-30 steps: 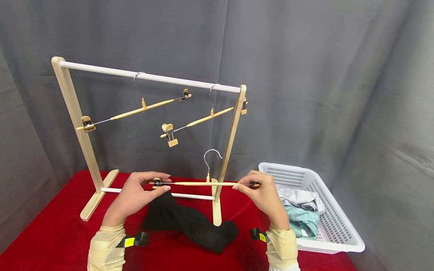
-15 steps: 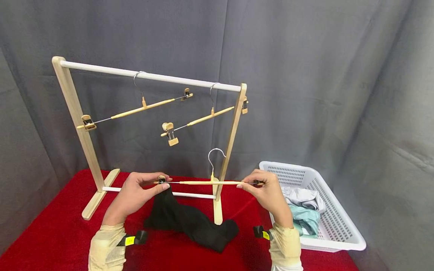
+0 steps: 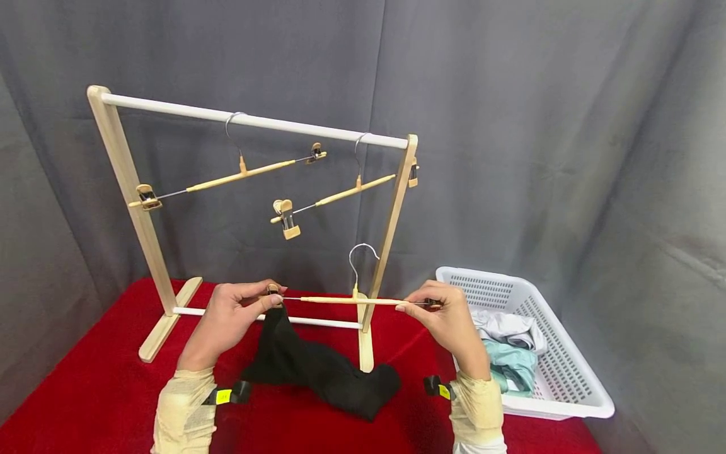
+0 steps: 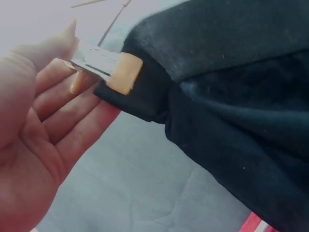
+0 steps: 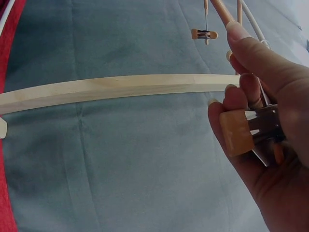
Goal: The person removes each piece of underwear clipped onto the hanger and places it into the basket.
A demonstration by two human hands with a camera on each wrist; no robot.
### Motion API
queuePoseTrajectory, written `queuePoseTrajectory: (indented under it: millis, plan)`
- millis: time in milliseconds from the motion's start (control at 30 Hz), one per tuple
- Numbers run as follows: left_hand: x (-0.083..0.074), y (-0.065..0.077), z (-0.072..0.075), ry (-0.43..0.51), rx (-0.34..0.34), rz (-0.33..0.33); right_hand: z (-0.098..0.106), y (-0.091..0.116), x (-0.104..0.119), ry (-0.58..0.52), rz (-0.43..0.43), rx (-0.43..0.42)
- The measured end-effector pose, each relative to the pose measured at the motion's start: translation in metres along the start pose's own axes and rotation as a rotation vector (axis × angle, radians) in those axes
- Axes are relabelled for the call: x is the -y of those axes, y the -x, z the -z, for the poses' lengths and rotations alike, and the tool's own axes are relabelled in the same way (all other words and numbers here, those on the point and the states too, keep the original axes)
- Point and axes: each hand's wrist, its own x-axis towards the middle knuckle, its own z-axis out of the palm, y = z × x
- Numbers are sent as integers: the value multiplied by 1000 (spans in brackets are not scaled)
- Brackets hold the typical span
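In the head view a pale wooden clip hanger with a metal hook is held level between both hands. My left hand pinches the handles of its left clip between thumb and fingers. In the left wrist view the clip's tip lies over the top corner of a black garment, which drapes down onto the red cloth. With thumb and fingertips, my right hand grips the hanger's bar near its right end. The right clip sits by the palm with no fabric in it.
Behind the hands stands a wooden rack with a white rail. Two more clip hangers, one at left and one at right, hang from it. A white basket with grey and teal clothes stands at right on the red cloth.
Both hands have moved slightly right with the hanger. The left clip has turned upright, and the black garment's corner has come up under it. The head view has tilted a little.
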Motion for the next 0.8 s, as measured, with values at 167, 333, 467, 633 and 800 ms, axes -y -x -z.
queuePoseTrajectory:
  millis: [167, 333, 467, 633, 800]
  plan:
    - [20, -1, -3, -11, -21, -20, 0, 1, 1, 6, 0, -4]
    - [26, 0, -4, -64, -59, -66, -2, 2, 2, 1, 10, 6]
    - [25, 0, -4, -91, -80, -85, -2, 1, 2, 3, 11, 1]
    - [24, 0, -4, -86, -74, -104, -2, 3, 2, -6, 41, -9]
    - [20, -1, -2, -111, -89, -133, -2, 1, 2, -15, 65, -13]
